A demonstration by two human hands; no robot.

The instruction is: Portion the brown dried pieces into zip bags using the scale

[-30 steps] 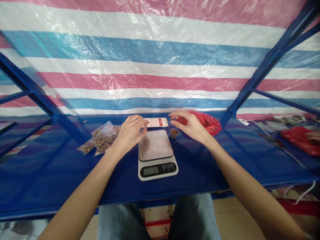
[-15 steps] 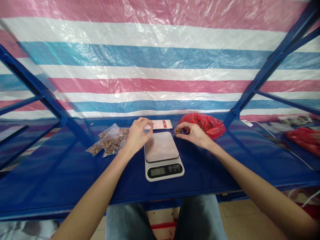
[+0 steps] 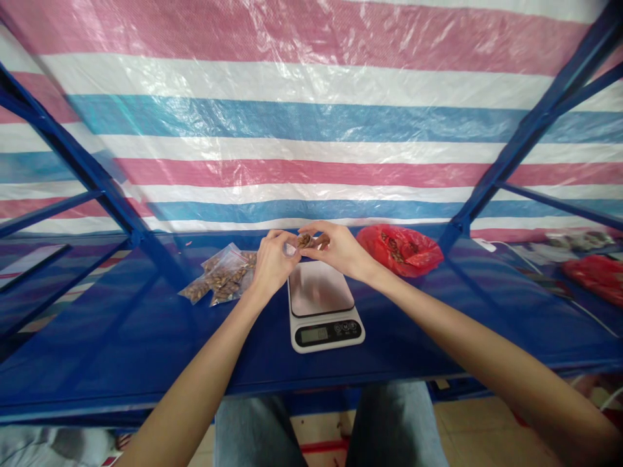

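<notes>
Right hand (image 3: 338, 251) has swung in from the red bag's side and now meets the left hand (image 3: 275, 263) above the scale! Behind it all hangs a striped pink, white and blue tarp (image 3: 311, 117), over a blue table (image 3: 121, 337). Centre stage, the kitchen scale (image 3: 321, 340) sits under the hands, with clear zip bags of nuts (image 3: 226, 275) at its ten o'clock and a red plastic bag (image 3: 400, 250) at two. Right fingers are pinched closed on a little portion of brown nuts (image 3: 305, 241), just over the scale's far edge, and left fingers curl around a small clear piece (image 3: 291, 250) beside it. This looks like a portioning step, and it calls for a steady pinch over the platform.
</notes>
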